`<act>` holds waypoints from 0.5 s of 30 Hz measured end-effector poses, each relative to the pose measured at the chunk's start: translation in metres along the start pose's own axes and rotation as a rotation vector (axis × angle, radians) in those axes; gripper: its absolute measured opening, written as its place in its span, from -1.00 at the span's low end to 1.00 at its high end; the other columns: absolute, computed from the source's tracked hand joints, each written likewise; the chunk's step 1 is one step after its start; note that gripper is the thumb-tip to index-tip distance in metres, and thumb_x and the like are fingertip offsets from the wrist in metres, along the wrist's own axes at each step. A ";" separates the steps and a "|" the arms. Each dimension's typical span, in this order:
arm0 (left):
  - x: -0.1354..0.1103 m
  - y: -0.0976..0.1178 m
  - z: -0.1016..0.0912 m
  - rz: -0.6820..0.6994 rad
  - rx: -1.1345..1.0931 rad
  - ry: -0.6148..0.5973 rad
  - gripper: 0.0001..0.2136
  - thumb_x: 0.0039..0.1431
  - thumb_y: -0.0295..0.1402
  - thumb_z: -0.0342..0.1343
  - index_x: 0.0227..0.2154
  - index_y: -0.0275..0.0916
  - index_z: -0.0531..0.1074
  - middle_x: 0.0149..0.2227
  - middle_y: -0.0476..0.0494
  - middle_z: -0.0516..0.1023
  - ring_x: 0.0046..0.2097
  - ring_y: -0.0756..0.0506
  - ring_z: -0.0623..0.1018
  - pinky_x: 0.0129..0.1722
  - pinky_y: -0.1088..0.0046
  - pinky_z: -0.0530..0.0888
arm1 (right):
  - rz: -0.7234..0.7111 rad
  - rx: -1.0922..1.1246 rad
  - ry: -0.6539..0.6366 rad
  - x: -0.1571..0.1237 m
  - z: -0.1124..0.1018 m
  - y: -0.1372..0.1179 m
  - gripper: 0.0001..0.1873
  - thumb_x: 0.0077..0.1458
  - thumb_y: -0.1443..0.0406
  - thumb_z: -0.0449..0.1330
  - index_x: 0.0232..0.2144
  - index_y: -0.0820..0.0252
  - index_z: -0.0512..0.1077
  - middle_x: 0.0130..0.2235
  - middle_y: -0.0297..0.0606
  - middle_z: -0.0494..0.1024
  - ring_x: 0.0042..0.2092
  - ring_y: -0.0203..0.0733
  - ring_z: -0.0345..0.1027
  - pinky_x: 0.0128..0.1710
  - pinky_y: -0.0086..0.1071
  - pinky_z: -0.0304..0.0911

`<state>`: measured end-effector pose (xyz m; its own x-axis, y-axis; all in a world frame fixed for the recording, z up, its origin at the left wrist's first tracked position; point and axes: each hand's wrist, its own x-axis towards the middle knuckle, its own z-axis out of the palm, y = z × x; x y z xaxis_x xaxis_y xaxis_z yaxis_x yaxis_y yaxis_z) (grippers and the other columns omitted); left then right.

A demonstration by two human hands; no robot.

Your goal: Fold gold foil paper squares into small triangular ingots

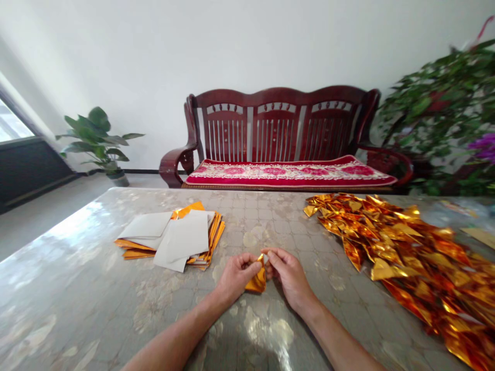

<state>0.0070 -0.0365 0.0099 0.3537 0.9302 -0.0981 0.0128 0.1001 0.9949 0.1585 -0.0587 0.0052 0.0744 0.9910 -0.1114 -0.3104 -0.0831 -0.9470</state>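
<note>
A small folded piece of gold foil paper (257, 281) is pinched between both of my hands just above the marbled table (77, 288). My left hand (236, 275) grips its left side with closed fingers. My right hand (288, 274) pinches its upper right corner with thumb and fingers. To the left lies a stack of flat sheets (174, 236), white side up with orange-gold edges showing. On the right spreads a big heap of folded gold foil pieces (406, 252).
A dark red wooden bench (278, 139) with a red patterned cushion stands behind the table. A potted plant (98, 141) is on the floor at the left, a leafy plant with purple flowers (452, 113) at the right. A window is at far left.
</note>
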 end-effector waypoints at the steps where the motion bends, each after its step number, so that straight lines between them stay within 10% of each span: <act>1: 0.000 0.001 0.001 -0.013 -0.024 -0.012 -0.61 -0.09 0.00 0.26 -0.51 -0.29 0.45 -0.60 0.02 0.45 -0.57 0.07 0.34 -0.53 0.58 0.24 | 0.011 -0.003 -0.017 0.000 0.000 0.000 -0.59 -0.07 0.02 0.38 -0.29 0.22 0.58 -0.50 -0.36 0.47 -0.49 -0.34 0.27 -0.49 -0.48 0.22; 15: 0.000 -0.006 -0.001 0.015 0.052 0.002 -0.69 0.03 -0.09 0.21 -0.49 -0.30 0.48 -0.55 -0.07 0.55 -0.56 0.05 0.38 -0.54 0.57 0.25 | 0.001 -0.048 -0.135 -0.002 0.000 -0.001 -0.67 -0.05 0.07 0.39 -0.33 0.22 0.60 -0.45 -0.34 0.53 -0.46 -0.37 0.27 -0.43 -0.49 0.20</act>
<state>0.0064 -0.0366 0.0039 0.3523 0.9322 -0.0831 0.0563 0.0675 0.9961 0.1592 -0.0605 0.0065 -0.0550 0.9958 -0.0733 -0.2649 -0.0854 -0.9605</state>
